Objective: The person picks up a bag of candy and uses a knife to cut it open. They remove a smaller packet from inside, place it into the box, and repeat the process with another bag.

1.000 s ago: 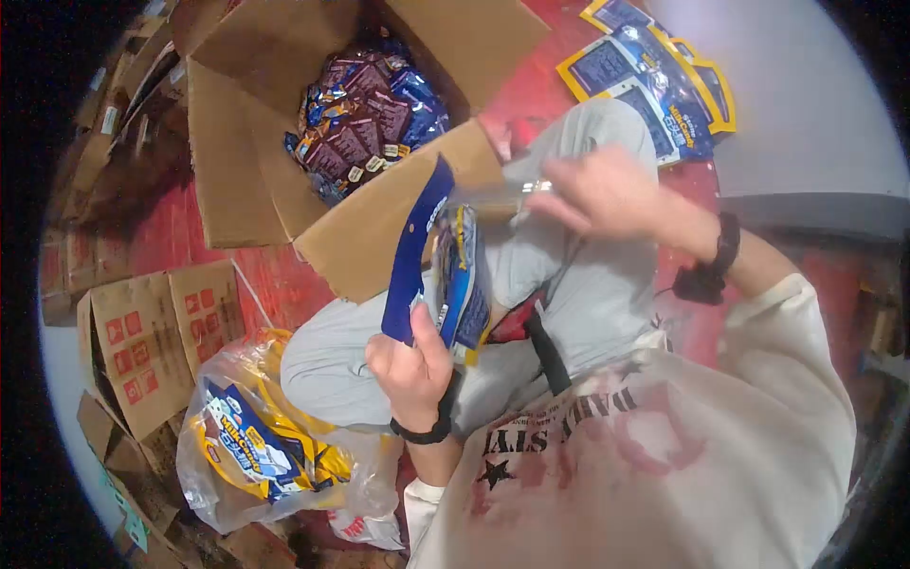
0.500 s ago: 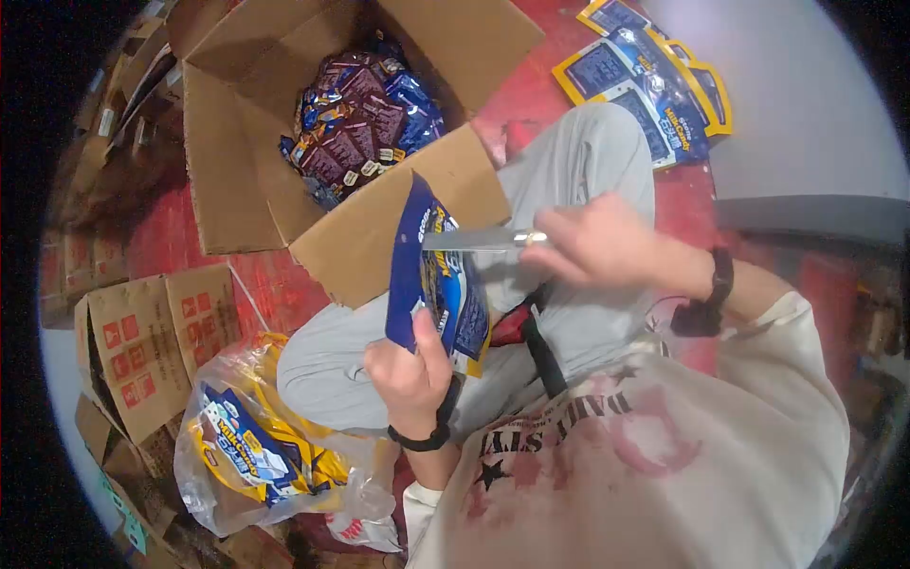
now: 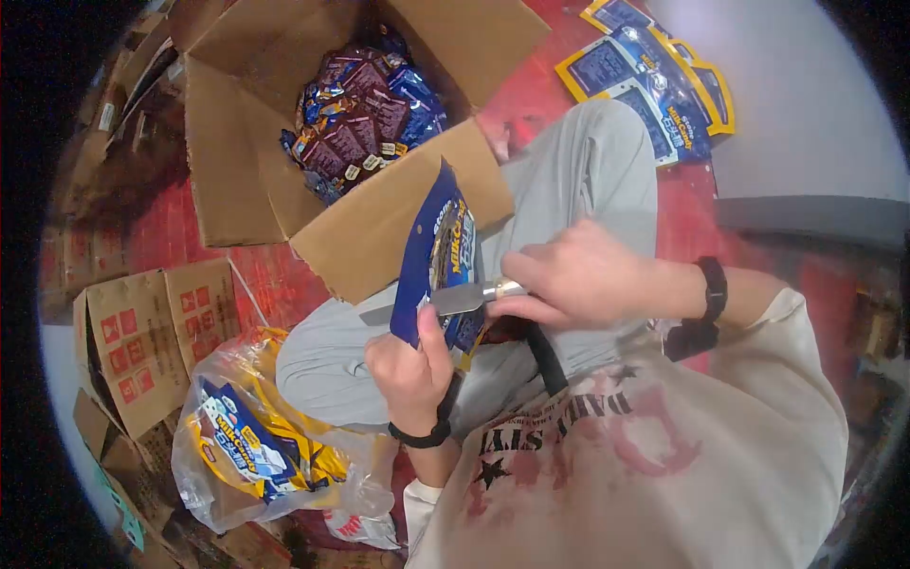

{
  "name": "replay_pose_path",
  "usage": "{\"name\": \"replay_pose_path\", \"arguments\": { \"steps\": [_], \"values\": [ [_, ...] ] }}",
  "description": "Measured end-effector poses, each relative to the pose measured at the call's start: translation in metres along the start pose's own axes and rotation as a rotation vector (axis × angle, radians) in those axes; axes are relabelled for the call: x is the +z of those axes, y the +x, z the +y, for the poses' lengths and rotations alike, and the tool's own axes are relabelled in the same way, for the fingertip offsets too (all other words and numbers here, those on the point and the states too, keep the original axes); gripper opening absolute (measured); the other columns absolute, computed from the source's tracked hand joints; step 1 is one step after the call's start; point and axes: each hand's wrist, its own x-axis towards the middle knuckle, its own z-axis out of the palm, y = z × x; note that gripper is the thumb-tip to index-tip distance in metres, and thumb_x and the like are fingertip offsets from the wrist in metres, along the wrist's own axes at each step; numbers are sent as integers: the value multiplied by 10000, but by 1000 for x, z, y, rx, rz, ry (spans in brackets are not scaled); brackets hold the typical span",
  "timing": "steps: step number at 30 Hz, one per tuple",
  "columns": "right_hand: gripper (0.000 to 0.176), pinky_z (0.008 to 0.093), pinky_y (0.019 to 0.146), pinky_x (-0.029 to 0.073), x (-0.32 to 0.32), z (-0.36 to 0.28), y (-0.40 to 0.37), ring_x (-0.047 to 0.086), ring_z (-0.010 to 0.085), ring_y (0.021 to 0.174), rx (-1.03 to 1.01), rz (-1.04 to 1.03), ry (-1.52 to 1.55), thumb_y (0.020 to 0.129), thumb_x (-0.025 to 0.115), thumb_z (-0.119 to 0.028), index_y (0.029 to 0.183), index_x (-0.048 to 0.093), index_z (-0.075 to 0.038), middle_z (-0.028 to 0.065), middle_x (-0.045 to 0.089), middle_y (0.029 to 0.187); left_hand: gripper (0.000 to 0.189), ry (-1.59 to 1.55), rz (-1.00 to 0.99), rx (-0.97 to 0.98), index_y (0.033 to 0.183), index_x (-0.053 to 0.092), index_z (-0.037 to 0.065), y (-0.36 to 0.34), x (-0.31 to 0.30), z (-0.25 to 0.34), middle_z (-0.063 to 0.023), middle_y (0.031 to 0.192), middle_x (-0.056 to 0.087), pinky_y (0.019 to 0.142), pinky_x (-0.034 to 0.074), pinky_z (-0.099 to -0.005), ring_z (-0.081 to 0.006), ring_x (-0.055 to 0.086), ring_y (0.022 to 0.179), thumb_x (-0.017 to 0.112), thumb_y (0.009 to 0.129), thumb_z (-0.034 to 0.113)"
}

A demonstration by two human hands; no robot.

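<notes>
My left hand [image 3: 413,370] is closed around the lower left edge of a blue milk candy bag [image 3: 424,242], thumb on top. The bag stands tilted over my crossed legs, with its printed front facing right. In my right hand [image 3: 578,275] is a knife [image 3: 459,300], gripped by its handle. Its broad metal blade crosses the bag just above my left thumb, and the tip shows on the bag's left side. Part of the blade is hidden by the bag.
An open cardboard box [image 3: 237,142] in front holds many small wrapped packets [image 3: 365,119]. Flat candy bags [image 3: 654,90] lie at the upper right. A clear plastic sack [image 3: 204,488] with more bags [image 3: 251,446] sits by my left leg, beside a printed carton [image 3: 137,346].
The knife has moved down and left along the bag, toward my left thumb, and its tip now shows beyond the bag. The bag's top has shifted slightly right.
</notes>
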Motion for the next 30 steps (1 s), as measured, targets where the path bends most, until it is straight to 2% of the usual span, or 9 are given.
{"name": "replay_pose_path", "arguments": {
  "steps": [5,7,14,16,20,22,23,26,30],
  "values": [
    [462,507,540,504,12,89,25,632,422,574,250,244,-151,1006,569,-499,901,621,-52,172,640,656,223,57,31,-16,796,681,-45,-5,-4,-5,-188,694,657,496,384,-444,-347,609,536,571,986,-4],
    [489,509,541,509,13,88,20,649,419,591,237,236,-138,1004,560,-515,904,647,-45,191,645,651,287,86,69,8,716,636,-24,-6,2,-10,-158,591,591,476,328,-458,-338,561,477,574,994,2],
    [511,524,507,503,16,39,11,640,416,543,108,128,-40,1011,542,-531,988,651,-32,184,616,587,289,-2,83,-4,721,627,-26,0,4,2,-163,617,595,495,363,-454,-337,565,497,554,998,10],
    [534,519,513,504,16,70,19,654,404,564,298,394,-127,1007,545,-542,946,669,-26,179,628,598,285,-2,200,18,729,627,-32,2,4,4,-161,644,607,523,393,-455,-345,581,538,541,996,12],
    [537,479,577,512,-8,106,15,690,367,649,444,516,-160,1002,571,-527,932,722,-16,194,674,698,297,31,169,-13,731,632,-32,-5,-1,-5,-148,660,618,548,422,-444,-338,586,565,528,1002,29],
    [488,421,626,504,-17,90,7,686,300,690,501,499,394,1002,590,-501,985,727,-33,184,677,748,322,7,186,-60,728,637,-29,-6,2,-6,-145,640,610,537,422,-429,-320,586,545,523,1018,56],
    [433,381,645,485,-12,84,5,639,215,699,489,485,464,980,654,-464,975,714,-35,162,659,763,334,-9,203,-83,729,638,-28,-9,5,-10,-141,625,607,528,418,-423,-309,586,532,524,1026,72],
    [377,375,651,497,10,64,3,592,146,687,577,254,560,939,736,-392,980,729,-17,143,672,742,369,-61,304,-122,717,637,-26,-5,11,-7,-134,591,602,506,406,-410,-284,584,501,533,1044,113],
    [274,332,595,505,106,53,31,613,115,627,347,531,999,986,693,-296,1067,743,-39,8,652,697,399,-25,336,-117,691,627,-30,-9,12,-12,-147,572,586,503,400,-412,-264,563,489,529,1050,117]
  ]
}}
